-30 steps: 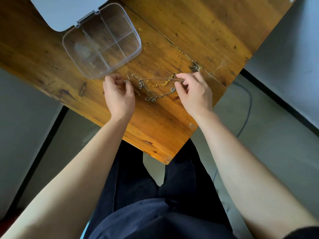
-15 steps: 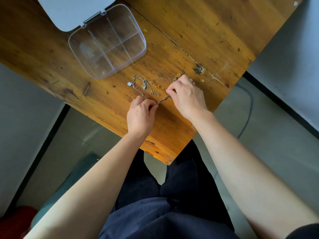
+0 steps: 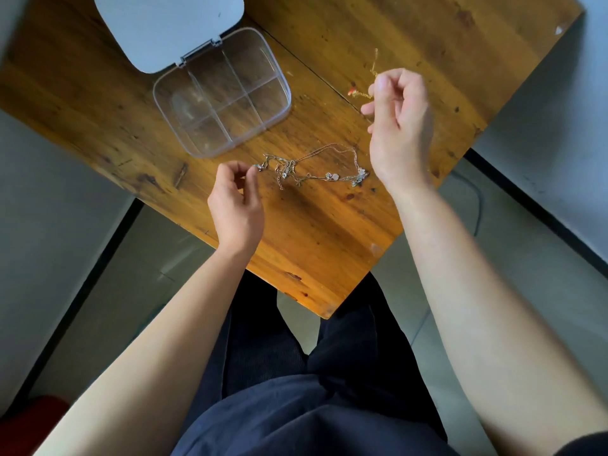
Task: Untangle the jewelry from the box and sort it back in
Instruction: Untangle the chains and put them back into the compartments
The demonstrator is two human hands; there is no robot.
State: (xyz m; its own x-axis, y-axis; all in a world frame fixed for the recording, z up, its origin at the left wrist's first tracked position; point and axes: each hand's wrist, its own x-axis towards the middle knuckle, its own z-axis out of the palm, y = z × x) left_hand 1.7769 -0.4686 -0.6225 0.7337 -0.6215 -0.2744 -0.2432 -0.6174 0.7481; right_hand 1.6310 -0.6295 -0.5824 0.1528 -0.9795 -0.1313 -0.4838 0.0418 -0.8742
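Observation:
A clear plastic jewelry box (image 3: 223, 97) with several empty compartments lies open on the wooden table (image 3: 329, 241), its white lid (image 3: 167, 24) folded back. A tangle of thin silver and rose chains (image 3: 312, 167) lies on the wood between my hands. My left hand (image 3: 235, 202) pinches the left end of that tangle at a small blue bead. My right hand (image 3: 398, 120) is raised to the right of the box and pinches a fine gold chain (image 3: 370, 83) with a small red charm, held apart from the tangle.
The table's near corner (image 3: 324, 312) points toward my lap. Grey floor lies on both sides, with a dark cable (image 3: 478, 205) on the right and a red object (image 3: 33, 419) at the lower left.
My right hand has lifted a gold chain up and to the right, away from the pile. My left hand has shifted left to the tangle's end. The view has moved closer.

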